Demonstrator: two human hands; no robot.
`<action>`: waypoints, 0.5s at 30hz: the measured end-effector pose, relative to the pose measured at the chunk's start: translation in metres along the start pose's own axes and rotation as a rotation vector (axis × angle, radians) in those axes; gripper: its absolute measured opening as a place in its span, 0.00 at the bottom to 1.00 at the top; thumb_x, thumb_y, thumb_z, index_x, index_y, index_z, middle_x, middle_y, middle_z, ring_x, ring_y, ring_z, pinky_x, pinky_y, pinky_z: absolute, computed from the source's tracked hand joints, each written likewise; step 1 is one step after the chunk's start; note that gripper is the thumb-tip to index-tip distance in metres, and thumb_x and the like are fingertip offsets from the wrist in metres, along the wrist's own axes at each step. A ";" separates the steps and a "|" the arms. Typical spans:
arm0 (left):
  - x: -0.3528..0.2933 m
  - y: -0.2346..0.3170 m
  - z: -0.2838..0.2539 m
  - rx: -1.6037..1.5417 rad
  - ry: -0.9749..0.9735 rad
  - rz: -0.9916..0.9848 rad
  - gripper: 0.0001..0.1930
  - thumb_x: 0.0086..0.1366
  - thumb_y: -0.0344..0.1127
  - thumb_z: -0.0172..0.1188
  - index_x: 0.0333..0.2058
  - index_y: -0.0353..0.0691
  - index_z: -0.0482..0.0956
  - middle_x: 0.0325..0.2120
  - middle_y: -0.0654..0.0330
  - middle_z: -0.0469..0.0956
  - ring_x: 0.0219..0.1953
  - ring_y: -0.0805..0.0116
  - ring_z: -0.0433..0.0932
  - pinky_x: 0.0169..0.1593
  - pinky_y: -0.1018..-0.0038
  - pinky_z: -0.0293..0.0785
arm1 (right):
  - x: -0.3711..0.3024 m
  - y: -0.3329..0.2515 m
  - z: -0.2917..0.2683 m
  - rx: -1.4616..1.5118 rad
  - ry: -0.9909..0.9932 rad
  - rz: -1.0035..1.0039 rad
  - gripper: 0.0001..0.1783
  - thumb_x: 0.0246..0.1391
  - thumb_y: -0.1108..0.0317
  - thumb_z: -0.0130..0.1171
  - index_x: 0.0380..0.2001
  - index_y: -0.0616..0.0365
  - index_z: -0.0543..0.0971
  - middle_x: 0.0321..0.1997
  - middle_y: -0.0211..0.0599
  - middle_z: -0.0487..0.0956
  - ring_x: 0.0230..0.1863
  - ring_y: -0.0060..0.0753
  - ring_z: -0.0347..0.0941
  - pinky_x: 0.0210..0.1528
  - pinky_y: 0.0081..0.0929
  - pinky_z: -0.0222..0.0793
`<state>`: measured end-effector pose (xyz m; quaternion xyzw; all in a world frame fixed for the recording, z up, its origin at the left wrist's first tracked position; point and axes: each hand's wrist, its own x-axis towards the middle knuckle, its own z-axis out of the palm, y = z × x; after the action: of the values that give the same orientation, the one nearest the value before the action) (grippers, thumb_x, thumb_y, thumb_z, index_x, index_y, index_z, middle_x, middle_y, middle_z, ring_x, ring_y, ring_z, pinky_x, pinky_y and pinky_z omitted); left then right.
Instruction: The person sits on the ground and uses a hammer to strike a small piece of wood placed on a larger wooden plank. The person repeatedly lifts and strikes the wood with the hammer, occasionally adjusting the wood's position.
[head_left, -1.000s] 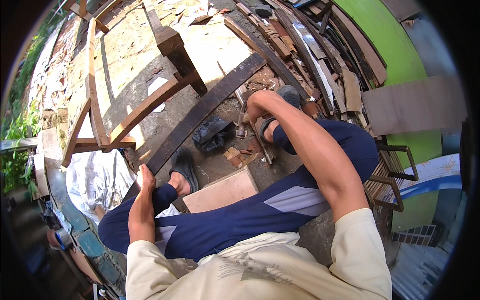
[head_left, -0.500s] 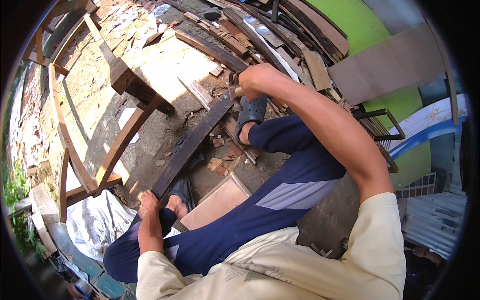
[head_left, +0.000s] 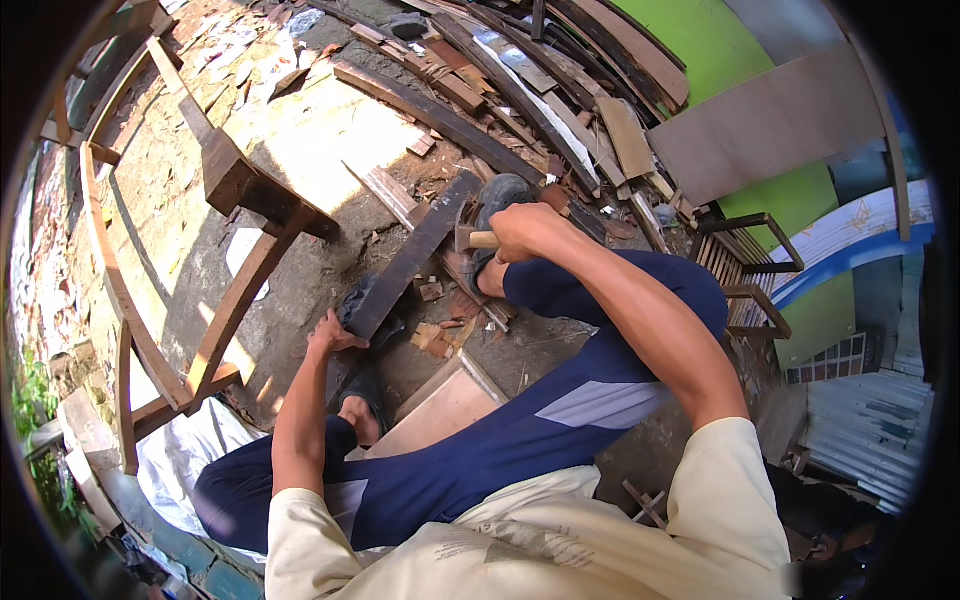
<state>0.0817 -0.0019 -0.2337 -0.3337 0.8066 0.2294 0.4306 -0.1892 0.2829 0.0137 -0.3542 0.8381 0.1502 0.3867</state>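
My right hand (head_left: 522, 232) is closed round the light wooden handle of a hammer (head_left: 482, 240). The metal hammer head is beside the far part of a dark wooden plank (head_left: 415, 252), close to my right foot in its dark clog (head_left: 500, 192). My left hand (head_left: 332, 334) grips the near end of that plank, thumb along its lower edge; some fingers are hidden. The plank slants away from me to the upper right, its far end near the right clog. Dark crumpled material (head_left: 385, 330) shows beside its near end.
A wooden frame (head_left: 255, 290) stands at left over a white sack (head_left: 185, 455). A pale board (head_left: 450, 405) leans between my legs. Scrap planks (head_left: 500, 75) are piled at the back beside a green wall (head_left: 640, 45). A slatted wooden piece (head_left: 735, 255) is at right.
My left hand and the plank's near end have moved up and to the right. My right hand with the hammer has come lower and slightly nearer. The wearer's view has shifted a little.
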 end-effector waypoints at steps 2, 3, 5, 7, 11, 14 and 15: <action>0.008 0.021 0.009 -0.083 0.136 0.115 0.68 0.34 0.56 0.81 0.70 0.44 0.47 0.64 0.45 0.64 0.66 0.45 0.65 0.66 0.50 0.63 | 0.001 -0.003 0.003 -0.003 -0.011 0.014 0.18 0.46 0.60 0.67 0.41 0.54 0.86 0.44 0.44 0.85 0.46 0.45 0.82 0.45 0.39 0.78; 0.005 0.039 0.012 -0.076 0.174 0.149 0.65 0.36 0.55 0.81 0.69 0.44 0.49 0.63 0.45 0.66 0.64 0.45 0.67 0.64 0.51 0.65 | 0.001 -0.001 0.006 0.000 -0.012 0.017 0.18 0.46 0.60 0.67 0.41 0.55 0.86 0.44 0.44 0.85 0.46 0.46 0.82 0.46 0.39 0.78; 0.001 0.053 0.021 -0.032 0.209 0.191 0.60 0.39 0.51 0.80 0.68 0.45 0.51 0.60 0.46 0.68 0.62 0.44 0.70 0.61 0.51 0.69 | 0.005 0.004 0.016 0.013 -0.017 0.022 0.18 0.45 0.60 0.67 0.40 0.55 0.86 0.44 0.45 0.85 0.46 0.46 0.82 0.46 0.39 0.78; -0.002 0.055 0.030 0.031 0.206 0.205 0.55 0.42 0.47 0.79 0.66 0.46 0.54 0.58 0.47 0.70 0.60 0.45 0.72 0.59 0.51 0.72 | 0.009 0.004 0.023 0.038 -0.012 0.007 0.18 0.43 0.61 0.67 0.38 0.58 0.86 0.44 0.47 0.84 0.46 0.47 0.82 0.46 0.40 0.78; -0.010 0.051 0.042 0.043 0.286 0.211 0.48 0.47 0.38 0.73 0.65 0.46 0.55 0.56 0.48 0.70 0.60 0.46 0.71 0.57 0.51 0.74 | 0.012 0.004 0.030 0.105 -0.018 0.004 0.22 0.39 0.62 0.69 0.39 0.65 0.84 0.43 0.53 0.84 0.46 0.49 0.82 0.45 0.42 0.78; -0.018 0.043 0.045 0.034 0.278 0.199 0.47 0.48 0.36 0.72 0.65 0.46 0.56 0.56 0.49 0.70 0.61 0.47 0.70 0.57 0.51 0.74 | 0.015 0.002 0.027 0.137 -0.107 0.023 0.27 0.38 0.64 0.69 0.43 0.70 0.81 0.44 0.55 0.83 0.46 0.51 0.81 0.45 0.43 0.78; -0.017 0.039 0.049 0.030 0.270 0.186 0.47 0.48 0.36 0.72 0.65 0.46 0.56 0.56 0.49 0.70 0.61 0.48 0.70 0.57 0.51 0.74 | 0.022 0.004 0.031 0.133 -0.118 0.012 0.27 0.38 0.64 0.68 0.43 0.70 0.81 0.43 0.56 0.83 0.46 0.52 0.82 0.45 0.44 0.78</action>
<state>0.0869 0.0620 -0.2413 -0.2789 0.8878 0.2092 0.3003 -0.1853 0.2917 -0.0229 -0.3131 0.8242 0.1173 0.4570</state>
